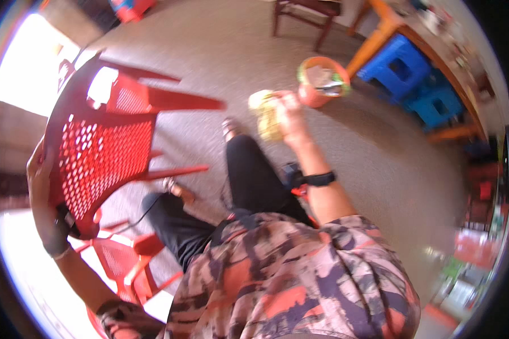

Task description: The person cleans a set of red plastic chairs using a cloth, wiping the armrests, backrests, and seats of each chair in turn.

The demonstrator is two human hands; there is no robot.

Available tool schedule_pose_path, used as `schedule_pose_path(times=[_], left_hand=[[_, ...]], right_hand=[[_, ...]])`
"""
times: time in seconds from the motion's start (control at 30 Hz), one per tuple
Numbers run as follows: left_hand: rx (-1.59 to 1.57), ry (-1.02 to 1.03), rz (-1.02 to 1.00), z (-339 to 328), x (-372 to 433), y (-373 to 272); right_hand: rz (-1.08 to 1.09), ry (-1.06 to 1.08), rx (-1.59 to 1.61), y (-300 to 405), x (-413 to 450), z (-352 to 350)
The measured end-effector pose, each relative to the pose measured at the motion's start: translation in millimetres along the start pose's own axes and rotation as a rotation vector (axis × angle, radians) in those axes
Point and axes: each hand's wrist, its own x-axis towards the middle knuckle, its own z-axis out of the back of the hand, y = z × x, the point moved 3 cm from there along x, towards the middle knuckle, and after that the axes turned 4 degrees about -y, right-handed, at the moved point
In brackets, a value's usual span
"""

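A red plastic armchair [110, 156] with a perforated back is tilted at my left side, its legs pointing across the floor. My left hand [40, 169] grips the outer edge of its backrest. Out in front of me, my right hand [289, 114] holds a crumpled yellow cloth [268, 116], blurred by motion. Just beyond that hand stands an orange bin [318, 97] with cardboard-like scraps and other litter inside. Part of my left hand's grip is hidden behind the chair's rim.
Another red plastic chair [127, 258] stands at the lower left. Blue plastic stools [392, 70] sit beneath a wooden table [445, 55] at the upper right. A dark wooden chair [307, 17] is at the top. Shelved goods [466, 271] line the right edge.
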Motion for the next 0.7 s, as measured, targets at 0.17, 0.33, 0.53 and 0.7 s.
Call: schedule_pose_path(times=[0.17,0.33,0.53,0.7], left_hand=[[0.19,0.095,0.009,102,9,25],[0.142,-0.065,0.049,128,-5,57],[0.107,-0.224,0.164,176,-10,82],[0.155,-0.283,0.163,178,-3,85]], right_hand=[[-0.114,-0.009,0.053,-11,31,38],[-0.187,0.011,-0.052,27,25,-12],[0.194,0.253,-0.402,-7,111,-162],[0.869,0.357,-0.475,11,49,-319]])
